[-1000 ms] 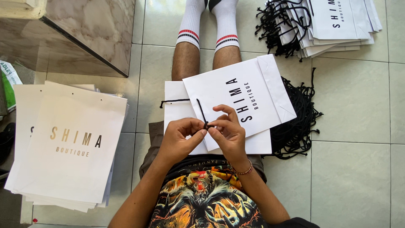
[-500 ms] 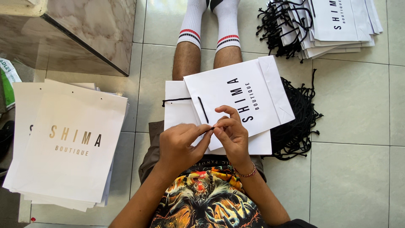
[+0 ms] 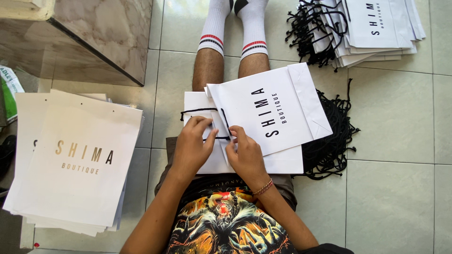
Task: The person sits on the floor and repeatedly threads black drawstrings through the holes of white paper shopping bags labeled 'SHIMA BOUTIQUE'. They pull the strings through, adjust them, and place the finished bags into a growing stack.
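- The white paper bag lies flat across the person's lap, its open end under both hands.
- The left hand and right hand, close together, fingers curled, pinch the black cord at the bag's edge.
- Half a second ago the hands met higher up; now they press lower on the bag.

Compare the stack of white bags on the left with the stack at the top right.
The left stack has gold lettering; the top-right stack has black lettering. The left stack shows bare punched holes and no cords; the top-right stack has black cord handles spilling from it. The left stack lies in full view; the top-right stack is cut off by the frame. Both are flat white paper bags on the tiled floor.
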